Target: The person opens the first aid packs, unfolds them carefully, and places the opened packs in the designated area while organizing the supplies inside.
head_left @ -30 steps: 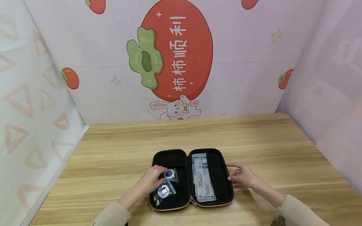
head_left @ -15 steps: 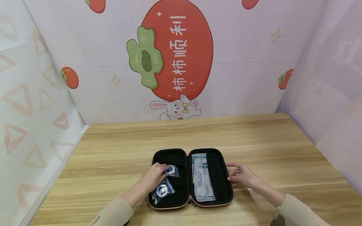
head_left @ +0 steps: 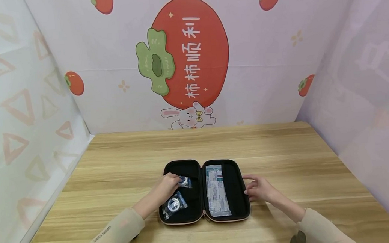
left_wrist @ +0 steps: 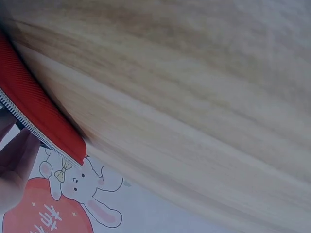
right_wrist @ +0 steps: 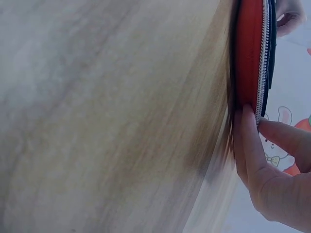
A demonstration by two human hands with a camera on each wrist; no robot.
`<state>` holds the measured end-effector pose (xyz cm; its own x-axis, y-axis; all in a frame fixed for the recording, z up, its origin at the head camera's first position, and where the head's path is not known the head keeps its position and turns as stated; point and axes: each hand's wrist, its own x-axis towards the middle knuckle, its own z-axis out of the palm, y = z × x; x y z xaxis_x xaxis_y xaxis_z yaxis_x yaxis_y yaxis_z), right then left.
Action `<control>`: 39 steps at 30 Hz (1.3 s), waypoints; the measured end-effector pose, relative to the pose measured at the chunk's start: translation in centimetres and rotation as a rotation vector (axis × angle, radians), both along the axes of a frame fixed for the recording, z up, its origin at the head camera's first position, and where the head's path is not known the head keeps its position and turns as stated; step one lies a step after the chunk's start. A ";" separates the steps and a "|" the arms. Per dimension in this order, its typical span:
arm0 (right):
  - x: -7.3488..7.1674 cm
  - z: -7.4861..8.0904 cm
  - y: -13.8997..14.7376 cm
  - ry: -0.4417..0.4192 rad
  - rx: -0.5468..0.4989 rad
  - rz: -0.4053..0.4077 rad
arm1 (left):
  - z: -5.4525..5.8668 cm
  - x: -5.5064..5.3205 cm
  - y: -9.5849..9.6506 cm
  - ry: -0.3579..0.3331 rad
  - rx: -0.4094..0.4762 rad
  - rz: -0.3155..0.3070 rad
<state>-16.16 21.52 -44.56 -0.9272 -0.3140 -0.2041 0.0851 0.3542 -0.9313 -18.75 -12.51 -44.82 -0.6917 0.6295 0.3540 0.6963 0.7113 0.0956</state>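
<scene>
A zippered case [head_left: 236, 190], black inside and red outside, lies spread open on the table. My left hand [head_left: 165, 186] reaches into its left half and holds a small clear-blue packet [head_left: 186, 181] with a white ring in it; the fingertips are partly hidden. A similar packet [head_left: 174, 204] lies just below that hand. Flat white-and-teal sachets [head_left: 217, 195] sit in the case's right half. My right hand [head_left: 258, 188] pinches the case's right edge; in the right wrist view, its thumb is at the zipper [right_wrist: 264, 58] and its fingers lie along the red shell [right_wrist: 248, 53].
The wooden table [head_left: 115, 157] extends around the case on every side. Behind it hangs a printed backdrop [head_left: 256, 87], with pale cloth walls at left and right. A dark round thing [head_left: 298, 240] shows beside the right sleeve.
My left hand has shifted slightly up and right, and the upper packet has moved a little up and right with it. My right hand has stayed at the case's edge.
</scene>
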 end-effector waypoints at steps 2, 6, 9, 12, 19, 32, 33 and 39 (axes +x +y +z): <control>0.0 0.0 0.0 -0.001 0.000 0.001 | 0.0 -0.1 0.0 0.024 -0.002 0.000; 0.1 0.0 0.0 -0.002 0.000 -0.003 | -0.2 -0.4 0.0 0.068 0.020 0.003; 0.1 0.1 -0.1 -0.004 0.002 -0.003 | -0.3 -0.7 0.0 0.086 0.047 0.006; 0.1 0.2 0.0 -0.006 0.005 0.000 | -0.5 -1.0 0.0 0.089 0.061 0.006; 0.1 0.2 0.0 0.000 -0.005 0.007 | -0.5 -1.6 0.2 0.135 0.070 -0.002; 0.1 0.2 0.1 0.013 -0.017 0.020 | -0.6 -2.6 0.2 0.198 0.049 -0.030; 0.1 0.2 0.1 0.013 -0.017 0.021 | -0.6 -2.7 0.1 0.200 0.042 -0.034; 0.0 0.1 0.1 0.011 -0.008 0.016 | -0.8 -3.0 -0.2 0.180 0.006 -0.016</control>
